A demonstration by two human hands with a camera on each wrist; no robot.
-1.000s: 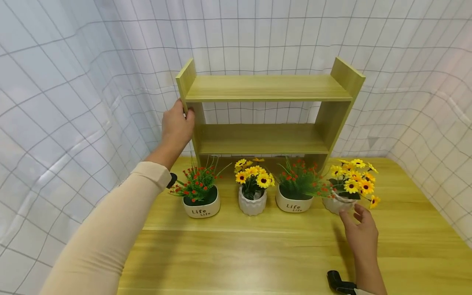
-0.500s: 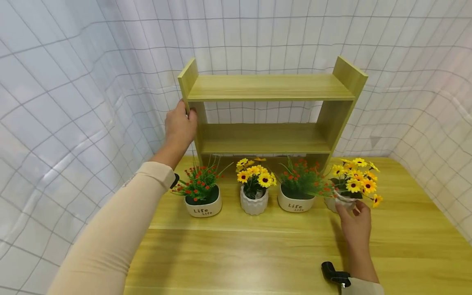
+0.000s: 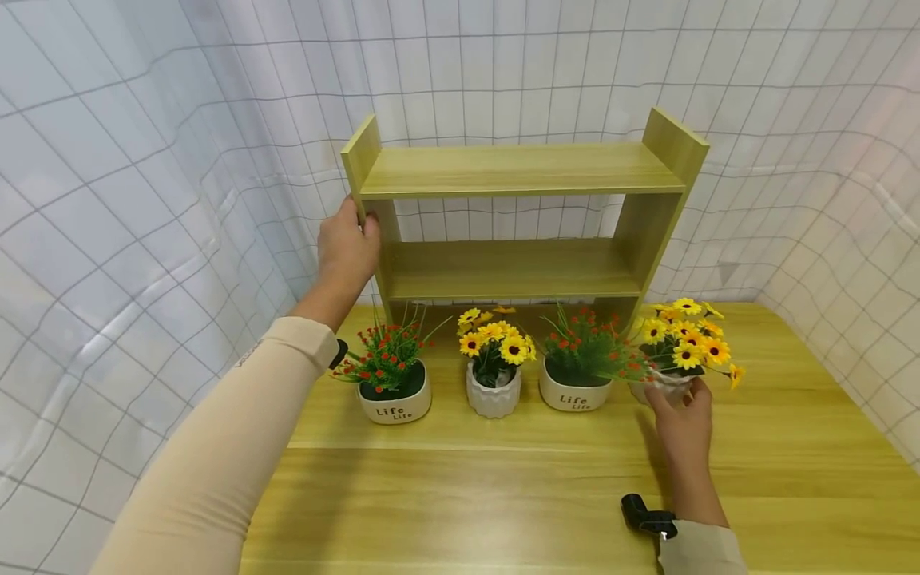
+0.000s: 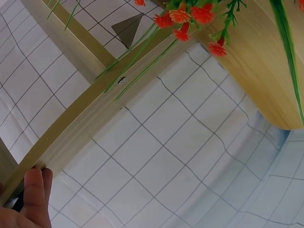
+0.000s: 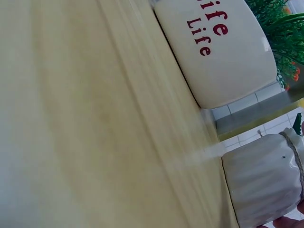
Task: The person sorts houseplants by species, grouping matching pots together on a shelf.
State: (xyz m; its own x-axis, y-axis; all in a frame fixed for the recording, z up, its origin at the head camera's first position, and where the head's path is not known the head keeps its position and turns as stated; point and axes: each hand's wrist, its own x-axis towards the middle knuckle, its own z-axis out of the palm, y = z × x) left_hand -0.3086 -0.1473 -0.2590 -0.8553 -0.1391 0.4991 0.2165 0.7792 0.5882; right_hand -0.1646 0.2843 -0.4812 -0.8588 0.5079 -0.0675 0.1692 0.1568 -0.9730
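Pot (image 5: 263, 175) sits on the table (image 3: 460, 495), right of three others (image 3: 493, 398) in line, right hand (image 3: 683, 423) pinching it between thumb and fingers; left hand (image 3: 348, 247) pinches the shelf (image 3: 517, 172) (by its left side). Lineup looks nearly done; only this pot's spot seems left.

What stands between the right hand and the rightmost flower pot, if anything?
Nothing visible: the right hand touches the rightmost flower pot directly. The neighbouring Life pot stands to its left, not between them.

White grid-patterned sheeting (image 3: 503, 72) behind and beside a glossy, yellowish wood-grain table (image 3: 446, 495)
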